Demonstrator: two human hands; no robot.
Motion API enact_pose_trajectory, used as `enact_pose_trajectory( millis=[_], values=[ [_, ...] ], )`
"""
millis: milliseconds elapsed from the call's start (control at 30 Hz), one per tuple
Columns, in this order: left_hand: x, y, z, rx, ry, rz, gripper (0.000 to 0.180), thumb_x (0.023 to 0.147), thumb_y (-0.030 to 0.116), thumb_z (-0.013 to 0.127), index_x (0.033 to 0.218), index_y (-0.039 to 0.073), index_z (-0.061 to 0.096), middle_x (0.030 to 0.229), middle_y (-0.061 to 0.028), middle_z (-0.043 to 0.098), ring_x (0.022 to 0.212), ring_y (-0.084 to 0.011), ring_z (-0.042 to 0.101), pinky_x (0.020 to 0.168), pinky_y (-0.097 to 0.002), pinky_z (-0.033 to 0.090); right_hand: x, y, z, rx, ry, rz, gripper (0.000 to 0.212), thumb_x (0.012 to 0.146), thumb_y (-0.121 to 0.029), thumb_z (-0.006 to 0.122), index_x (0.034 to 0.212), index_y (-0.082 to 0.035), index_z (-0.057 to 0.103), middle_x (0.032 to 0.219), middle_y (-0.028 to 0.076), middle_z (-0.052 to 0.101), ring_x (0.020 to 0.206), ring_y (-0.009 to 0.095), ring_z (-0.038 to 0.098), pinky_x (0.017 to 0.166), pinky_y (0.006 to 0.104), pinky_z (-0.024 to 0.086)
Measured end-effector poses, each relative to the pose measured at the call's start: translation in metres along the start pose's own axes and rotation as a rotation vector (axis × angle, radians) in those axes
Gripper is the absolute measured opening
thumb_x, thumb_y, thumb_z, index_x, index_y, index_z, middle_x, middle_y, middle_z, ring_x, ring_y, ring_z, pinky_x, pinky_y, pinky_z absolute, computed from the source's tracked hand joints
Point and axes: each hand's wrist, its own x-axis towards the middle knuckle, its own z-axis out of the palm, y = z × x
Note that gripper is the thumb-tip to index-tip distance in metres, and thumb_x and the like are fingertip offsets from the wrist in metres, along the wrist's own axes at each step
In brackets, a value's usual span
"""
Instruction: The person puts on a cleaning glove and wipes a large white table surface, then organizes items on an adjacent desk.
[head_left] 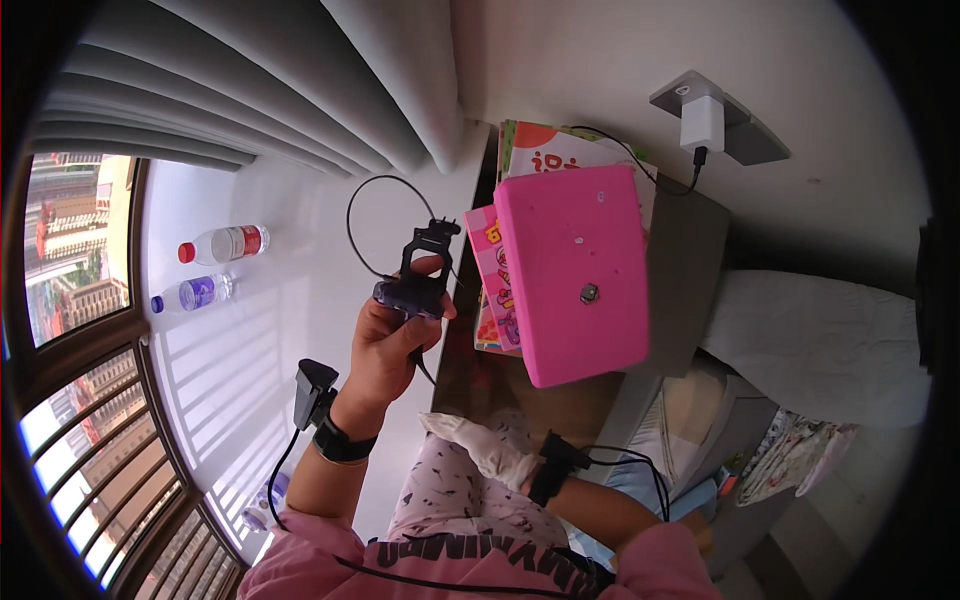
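My left hand (385, 335) is raised in front of me, closed around a small black device with an open bracket frame (412, 292). A thin black cable (350, 225) loops away from the device. My right hand (485, 448), in a white glove, is low over my lap, its fingers stretched to the left and nothing visible in them. Right of the device, a pink rectangular case (575, 270) with a few marks and a dark round spot lies on several colourful books (485, 250). Neither hand touches the case.
The books rest on a dark cabinet (685, 255) beside a wall socket with a white charger (703, 125). Two plastic bottles, one red-capped (225, 245) and one blue-capped (195, 293), lie on the white window ledge (320, 260). A grey curtain (270, 80) hangs above. Grey padded cloth (820, 345) is at right.
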Motion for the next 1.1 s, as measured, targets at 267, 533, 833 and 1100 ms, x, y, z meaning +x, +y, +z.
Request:
enact_pose_trajectory(
  millis=[267,533,833,1100],
  values=[
    [0.041,-0.036,0.121,-0.034,-0.314,-0.082,0.036,0.082,0.0,0.063,0.117,0.0,0.053,0.112,-0.002,0.058,0.096,-0.0067,0.052,0.085,-0.0226,0.041,-0.005,0.013,-0.005,-0.345,0.134,0.061,0.054,0.095,-0.018,0.027,0.145,-0.004,0.012,0.151,0.008,0.016,0.139,0.016,0.015,0.115,0.0286,0.011],
    [0.019,-0.08,0.099,0.52,-0.041,-0.251,0.039,0.08,0.005,0.067,0.116,-0.003,0.052,0.094,-0.003,0.061,0.083,-0.0078,0.055,0.075,-0.0244,0.046,-0.001,0.035,0.002,0.05,0.351,0.302,0.051,0.095,-0.017,0.029,0.143,-0.003,0.016,0.148,0.009,0.02,0.138,0.017,0.018,0.114,0.0297,0.013],
    [0.014,-0.083,0.088,0.922,0.061,0.128,0.034,0.073,0.003,0.067,0.095,0.001,0.041,0.082,-0.0154,0.056,0.073,-0.0317,0.062,0.061,-0.0379,0.05,0.031,0.043,-0.003,0.529,0.564,0.416,0.048,0.095,-0.015,0.03,0.141,-0.003,0.021,0.146,0.01,0.024,0.136,0.019,0.021,0.114,0.031,0.015],
    [0.015,-0.083,0.082,1.283,0.144,0.41,0.015,0.079,0.009,0.06,0.086,0.007,0.048,0.077,-0.0074,0.053,0.064,-0.0264,0.056,0.061,-0.0379,0.048,0.06,0.033,-0.001,0.974,0.653,0.545,0.045,0.095,-0.013,0.032,0.139,-0.003,0.026,0.144,0.011,0.027,0.135,0.02,0.024,0.113,0.0322,0.018]
  ],
)
